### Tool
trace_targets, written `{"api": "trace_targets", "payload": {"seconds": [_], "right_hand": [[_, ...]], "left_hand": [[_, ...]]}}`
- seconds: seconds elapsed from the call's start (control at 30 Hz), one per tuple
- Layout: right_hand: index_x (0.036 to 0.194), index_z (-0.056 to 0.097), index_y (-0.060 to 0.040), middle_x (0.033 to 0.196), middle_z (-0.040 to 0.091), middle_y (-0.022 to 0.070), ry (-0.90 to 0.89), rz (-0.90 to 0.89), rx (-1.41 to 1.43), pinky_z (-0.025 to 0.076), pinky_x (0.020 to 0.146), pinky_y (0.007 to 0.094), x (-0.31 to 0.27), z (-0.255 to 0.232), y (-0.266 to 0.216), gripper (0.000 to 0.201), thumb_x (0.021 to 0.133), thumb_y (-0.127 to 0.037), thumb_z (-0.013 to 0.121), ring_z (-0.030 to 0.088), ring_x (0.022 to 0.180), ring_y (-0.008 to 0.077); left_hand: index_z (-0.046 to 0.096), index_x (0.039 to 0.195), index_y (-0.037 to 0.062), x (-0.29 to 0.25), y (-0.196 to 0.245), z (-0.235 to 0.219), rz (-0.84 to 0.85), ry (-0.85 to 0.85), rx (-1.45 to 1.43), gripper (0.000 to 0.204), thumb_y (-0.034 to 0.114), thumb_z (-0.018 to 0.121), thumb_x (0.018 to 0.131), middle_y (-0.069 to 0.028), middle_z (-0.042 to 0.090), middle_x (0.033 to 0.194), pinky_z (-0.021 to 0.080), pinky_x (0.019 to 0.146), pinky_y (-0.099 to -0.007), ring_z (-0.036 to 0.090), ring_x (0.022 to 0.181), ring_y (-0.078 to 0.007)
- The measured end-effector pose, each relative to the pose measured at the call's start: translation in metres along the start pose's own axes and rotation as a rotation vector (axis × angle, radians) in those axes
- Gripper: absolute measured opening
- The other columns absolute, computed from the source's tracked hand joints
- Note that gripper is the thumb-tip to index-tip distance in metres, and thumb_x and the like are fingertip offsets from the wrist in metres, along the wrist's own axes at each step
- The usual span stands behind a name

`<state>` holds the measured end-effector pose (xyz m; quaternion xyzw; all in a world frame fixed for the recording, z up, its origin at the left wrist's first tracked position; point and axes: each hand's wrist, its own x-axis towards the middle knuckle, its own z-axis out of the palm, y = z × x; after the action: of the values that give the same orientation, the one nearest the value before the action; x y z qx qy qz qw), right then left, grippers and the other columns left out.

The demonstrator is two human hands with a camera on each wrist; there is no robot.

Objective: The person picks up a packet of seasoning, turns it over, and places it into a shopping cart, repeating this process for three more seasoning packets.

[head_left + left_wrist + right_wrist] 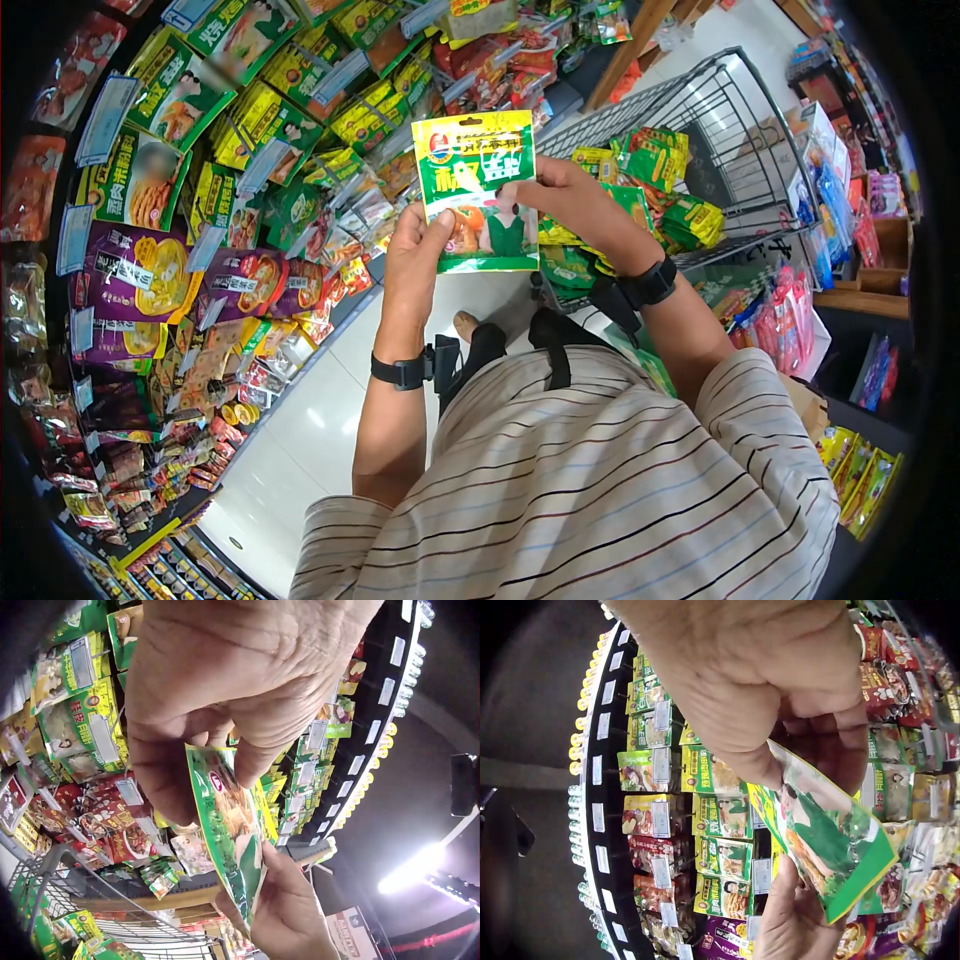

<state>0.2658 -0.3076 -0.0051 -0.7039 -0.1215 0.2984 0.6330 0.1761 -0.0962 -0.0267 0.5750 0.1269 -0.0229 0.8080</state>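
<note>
A green and yellow seasoning packet [478, 245] is held upright between both hands, its printed front facing the head camera. The left hand [415, 250] pinches its lower left edge, thumb on the front. At the right edge, the right hand [580, 205] grips with the thumb over the printed picture. In the left wrist view the packet [225, 817] is seen at a slant, the left hand [240, 682] at its top and the right hand [292, 911] below. The right wrist view shows the packet [840, 847] between the right hand [757, 690] and left hand [799, 922].
A wire shopping cart [770, 165] with several green and yellow packets [655, 160] stands ahead on the right. Shelves of hanging packets [135, 270] line the left side. Pink packaged goods [785, 325] are at the right. Pale floor tiles [300, 440] lie below.
</note>
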Motion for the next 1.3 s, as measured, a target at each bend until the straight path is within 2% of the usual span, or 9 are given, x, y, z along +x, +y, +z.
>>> {"api": "trace_targets", "payload": {"seconds": [0.13,0.23,0.33,0.47,0.5,0.6,0.63,0.97,1.3], "right_hand": [[0.113,0.068,-0.0017,0.102,0.069,-0.0024,-0.008,-0.020,-0.065,0.047,0.082,0.0225,-0.002,0.007,-0.014,0.025,0.095,-0.018,0.065,0.059,0.091,0.0038],[0.113,0.067,-0.0019,0.085,0.064,-0.0040,0.023,-0.154,-0.007,0.044,0.066,0.0217,-0.005,0.020,-0.023,0.028,0.096,-0.024,0.066,0.055,0.076,0.0030],[0.121,0.062,-0.0011,0.088,0.065,-0.0015,-0.130,-0.116,0.079,0.051,0.070,0.0243,-0.016,0.031,-0.046,0.035,0.097,-0.026,0.065,0.061,0.080,0.0060],[0.137,0.052,-0.0015,0.120,0.064,0.0122,-0.321,-0.187,0.190,0.053,0.086,0.0302,-0.022,0.055,-0.045,0.044,0.101,-0.026,0.058,0.066,0.100,0.0156],[0.139,0.053,-0.0040,0.135,0.058,0.0155,-0.349,-0.195,0.088,0.053,0.089,0.0307,-0.025,0.060,-0.048,0.044,0.100,-0.025,0.059,0.064,0.111,0.0181],[0.136,0.056,-0.0059,0.139,0.057,0.0141,-0.411,-0.473,-0.292,0.052,0.092,0.0319,-0.025,0.075,-0.044,0.041,0.098,-0.022,0.062,0.060,0.120,0.0214],[0.134,0.059,-0.0075,0.142,0.055,0.0125,-0.402,-0.429,-0.280,0.051,0.094,0.0333,-0.030,0.082,-0.041,0.041,0.096,-0.021,0.064,0.057,0.125,0.0250],[0.127,0.062,-0.0047,0.144,0.053,0.0144,-0.438,-0.465,-0.325,0.051,0.095,0.0357,-0.040,0.103,-0.043,0.036,0.092,-0.017,0.065,0.058,0.124,0.0284],[0.121,0.065,-0.0019,0.134,0.061,0.0151,-0.465,-0.453,-0.291,0.050,0.096,0.0373,-0.045,0.106,-0.040,0.030,0.092,-0.012,0.063,0.065,0.114,0.0282]], "left_hand": [[0.053,0.118,0.0016,-0.004,0.003,0.003,0.041,0.065,0.044,0.028,0.022,0.060,0.100,-0.0051,0.066,0.098,0.052,0.077,-0.0219,0.063,0.086,-0.0077],[0.053,0.119,0.0038,-0.008,0.007,0.008,0.061,0.089,-0.004,0.030,0.026,0.060,0.100,-0.0044,0.065,0.100,0.052,0.079,-0.0244,0.063,0.090,-0.0088],[0.054,0.121,0.0024,-0.007,-0.009,0.001,-0.006,0.080,-0.179,0.035,0.030,0.060,0.100,-0.0068,0.065,0.109,0.050,0.086,-0.0304,0.061,0.097,-0.0135],[0.055,0.127,0.0053,-0.011,-0.022,-0.006,-0.046,-0.054,-0.461,0.044,0.041,0.054,0.101,-0.0087,0.064,0.114,0.052,0.088,-0.0345,0.062,0.104,-0.0193],[0.052,0.134,0.0081,-0.012,-0.016,-0.008,-0.006,-0.114,-0.475,0.053,0.049,0.050,0.101,-0.0136,0.062,0.124,0.052,0.094,-0.0389,0.061,0.112,-0.0261],[0.049,0.136,0.0109,-0.025,0.002,-0.001,-0.117,-0.135,-0.681,0.049,0.045,0.048,0.101,-0.0130,0.060,0.124,0.053,0.088,-0.0413,0.061,0.110,-0.0256],[0.053,0.134,0.0144,-0.024,0.000,-0.005,-0.153,-0.126,-0.653,0.052,0.053,0.045,0.100,-0.0138,0.061,0.128,0.054,0.090,-0.0483,0.061,0.114,-0.0302],[0.055,0.135,0.0120,-0.031,-0.011,-0.027,-0.246,-0.405,-1.121,0.064,0.061,0.042,0.096,-0.0229,0.059,0.130,0.051,0.094,-0.0559,0.058,0.117,-0.0403],[0.048,0.140,0.0035,-0.037,-0.017,-0.033,-0.212,-0.461,-1.112,0.069,0.058,0.043,0.098,-0.0286,0.053,0.134,0.054,0.092,-0.0557,0.059,0.116,-0.0426]]}}
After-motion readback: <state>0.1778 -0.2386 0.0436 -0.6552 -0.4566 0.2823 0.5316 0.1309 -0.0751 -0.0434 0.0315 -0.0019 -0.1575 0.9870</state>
